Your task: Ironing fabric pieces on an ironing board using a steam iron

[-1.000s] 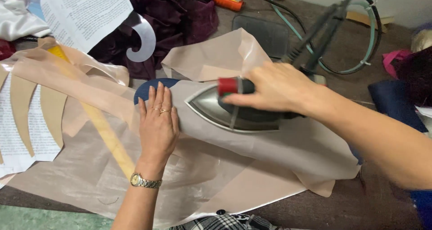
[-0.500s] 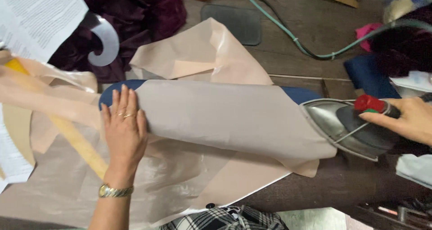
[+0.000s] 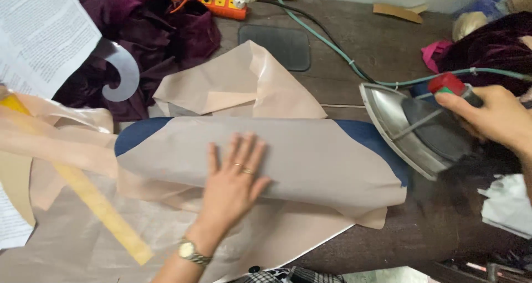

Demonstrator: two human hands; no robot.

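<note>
My left hand [image 3: 233,178] lies flat, fingers spread, on a sheet of beige paper [image 3: 310,155] that covers a dark blue fabric piece [image 3: 133,136]. It wears rings and a wristwatch. My right hand [image 3: 493,117] grips the handle of a metal iron [image 3: 410,128] with a red knob, tilted up off the paper at the right end of the blue fabric. A green cord [image 3: 332,45] runs from the iron toward the back of the table.
More crumpled beige paper [image 3: 238,83] lies behind. A yellow ruler [image 3: 94,200] crosses paper at left. Purple velvet fabric [image 3: 149,34], printed sheets [image 3: 39,34], a curved template [image 3: 122,72], an orange power strip [image 3: 216,6] and a dark pad [image 3: 274,47] sit at the back.
The iron slid from the middle of the paper to the right and is now lifted and tilted off it. My left hand moved rightward along the paper.
</note>
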